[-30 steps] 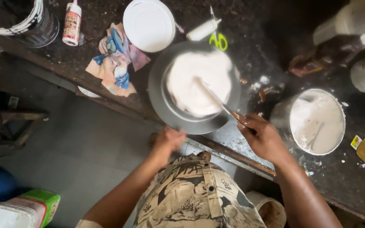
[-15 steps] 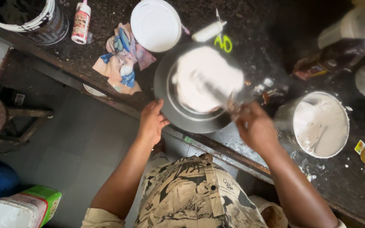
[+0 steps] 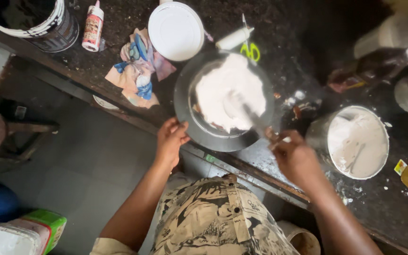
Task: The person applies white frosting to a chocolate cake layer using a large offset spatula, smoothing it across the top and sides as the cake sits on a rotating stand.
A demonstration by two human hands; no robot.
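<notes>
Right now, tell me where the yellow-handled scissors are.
In the head view, the yellow-handled scissors lie on the dark worktop just beyond the grey plate, beside a small white tube and right of the round white lid.
</notes>
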